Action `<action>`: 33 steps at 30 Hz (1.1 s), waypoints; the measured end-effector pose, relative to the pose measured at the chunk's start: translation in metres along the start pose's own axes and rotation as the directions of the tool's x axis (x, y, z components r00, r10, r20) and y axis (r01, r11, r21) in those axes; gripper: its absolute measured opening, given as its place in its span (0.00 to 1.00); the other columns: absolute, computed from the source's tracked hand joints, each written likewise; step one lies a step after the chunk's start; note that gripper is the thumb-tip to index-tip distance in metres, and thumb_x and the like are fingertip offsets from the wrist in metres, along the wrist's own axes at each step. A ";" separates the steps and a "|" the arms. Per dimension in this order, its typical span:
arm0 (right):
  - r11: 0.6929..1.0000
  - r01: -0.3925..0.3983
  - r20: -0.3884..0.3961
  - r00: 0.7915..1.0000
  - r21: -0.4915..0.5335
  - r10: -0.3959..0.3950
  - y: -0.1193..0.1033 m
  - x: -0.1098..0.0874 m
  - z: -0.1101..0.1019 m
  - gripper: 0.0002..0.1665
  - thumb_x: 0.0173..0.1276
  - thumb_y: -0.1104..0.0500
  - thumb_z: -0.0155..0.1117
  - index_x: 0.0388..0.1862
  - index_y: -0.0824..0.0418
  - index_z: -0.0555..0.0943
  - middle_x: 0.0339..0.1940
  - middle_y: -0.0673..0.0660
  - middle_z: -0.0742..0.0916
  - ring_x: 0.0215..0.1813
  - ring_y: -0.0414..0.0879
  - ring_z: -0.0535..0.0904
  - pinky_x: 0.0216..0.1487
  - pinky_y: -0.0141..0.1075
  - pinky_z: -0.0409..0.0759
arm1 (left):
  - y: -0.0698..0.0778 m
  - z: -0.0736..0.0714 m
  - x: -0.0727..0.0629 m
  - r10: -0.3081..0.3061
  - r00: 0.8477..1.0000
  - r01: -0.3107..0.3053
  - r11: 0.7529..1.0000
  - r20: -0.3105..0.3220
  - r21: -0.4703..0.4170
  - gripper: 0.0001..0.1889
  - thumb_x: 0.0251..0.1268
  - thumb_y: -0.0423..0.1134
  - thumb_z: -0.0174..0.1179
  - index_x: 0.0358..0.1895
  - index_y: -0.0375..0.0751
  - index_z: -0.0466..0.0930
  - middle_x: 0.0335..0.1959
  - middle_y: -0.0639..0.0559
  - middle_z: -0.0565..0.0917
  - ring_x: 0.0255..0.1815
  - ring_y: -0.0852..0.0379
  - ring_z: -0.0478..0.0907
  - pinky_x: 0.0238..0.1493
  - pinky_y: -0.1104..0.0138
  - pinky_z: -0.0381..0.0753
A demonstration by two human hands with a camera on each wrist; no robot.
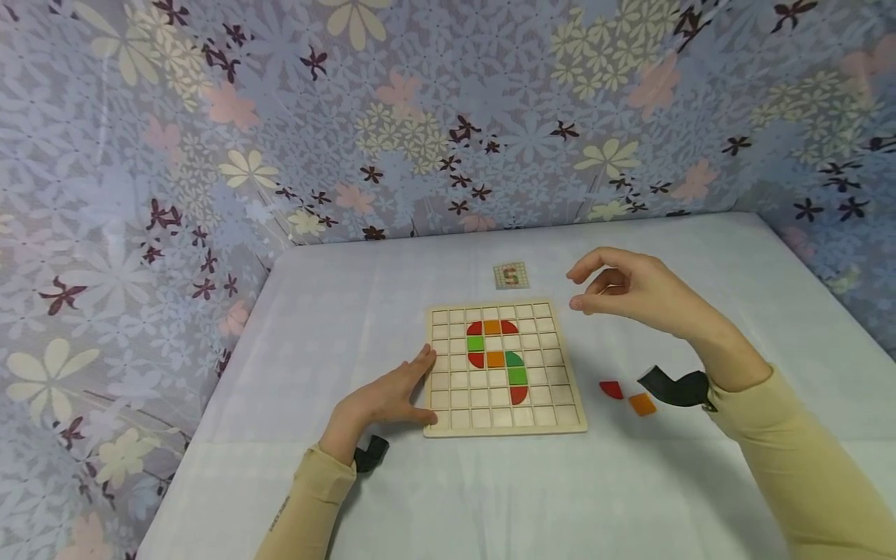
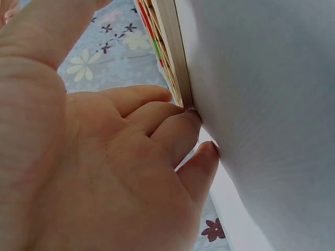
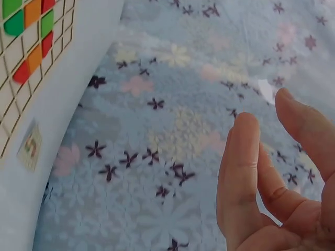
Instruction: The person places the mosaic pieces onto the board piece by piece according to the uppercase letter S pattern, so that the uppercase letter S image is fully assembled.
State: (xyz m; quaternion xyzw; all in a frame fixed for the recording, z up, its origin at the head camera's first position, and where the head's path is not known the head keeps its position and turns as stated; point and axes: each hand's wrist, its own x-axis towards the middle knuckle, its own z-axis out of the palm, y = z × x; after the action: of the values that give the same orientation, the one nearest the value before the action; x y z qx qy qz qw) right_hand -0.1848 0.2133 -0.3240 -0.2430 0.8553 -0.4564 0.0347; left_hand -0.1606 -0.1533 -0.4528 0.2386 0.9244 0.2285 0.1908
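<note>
A square wooden grid board (image 1: pixel 451 399) lies on the cloth. On it an S-like figure is laid from red quarter-round tiles, orange square tiles (image 1: pixel 495 359), light green square tiles (image 1: pixel 517 376) and a dark green quarter-round tile (image 1: pixel 514 358). My left hand (image 1: pixel 383 395) is spread along the board's left edge; fingertips and thumb touch the rim. In the left wrist view the fingers (image 2: pixel 172 133) meet the board's side. My right hand (image 1: pixel 640 292) hovers right of the board's far corner, thumb and fingers apart, with nothing visible between them, as the right wrist view also shows.
A small card (image 1: pixel 512 275) with a printed S-like pattern lies beyond the board. To its right lie a loose red quarter-round tile (image 1: pixel 611 390) and a loose orange square tile (image 1: pixel 642 404). Flowered fabric (image 1: pixel 434 117) rises behind the white-covered table (image 1: pixel 336 311).
</note>
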 end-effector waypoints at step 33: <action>0.944 -0.320 0.051 0.944 -0.076 0.325 0.106 -0.094 0.002 0.24 0.63 0.52 0.67 0.51 0.65 0.76 0.39 0.57 0.76 0.34 0.46 0.82 0.36 0.36 0.80 | 0.002 0.001 -0.001 -0.010 1.000 0.010 1.000 -0.001 -0.008 0.53 0.55 0.50 0.68 0.76 0.38 0.40 0.76 0.48 0.38 0.74 0.43 0.42 0.71 0.56 0.47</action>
State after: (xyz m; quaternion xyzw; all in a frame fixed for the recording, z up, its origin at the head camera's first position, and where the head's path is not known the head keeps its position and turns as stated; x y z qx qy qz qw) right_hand -0.1423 0.3030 -0.4254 -0.1149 0.8967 -0.4081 0.1275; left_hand -0.1589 -0.1519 -0.4519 0.2333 0.9247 0.2314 0.1922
